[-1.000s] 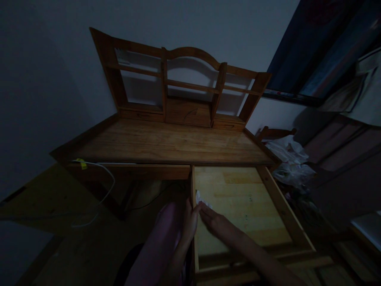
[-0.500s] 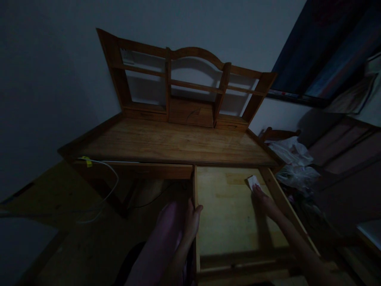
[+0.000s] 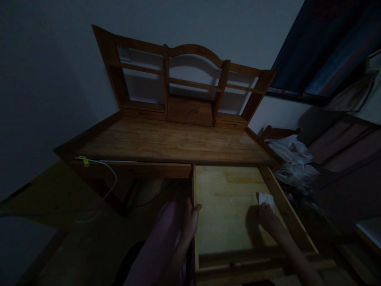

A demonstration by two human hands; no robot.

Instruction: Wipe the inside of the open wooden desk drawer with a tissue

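Note:
A wooden drawer is pulled out from the right half of the desk, its pale bottom board bare to view. My left hand grips the drawer's left wall, thumb over the top edge and fingers on the outer face. Inside the drawer, towards its right wall, my right hand pinches a white piece of tissue. The tissue rests on or just above the bottom board; dim light hides which. Part of it is covered by my fingers.
The wooden desk top carries a shelf unit at the back. A white cable with a yellow tag hangs at the left. Plastic bags lie beside the desk on the right. My pink-clothed leg is below.
My right hand has moved the tissue towards me and slightly right across the drawer bottom. My left hand stays on the drawer wall.

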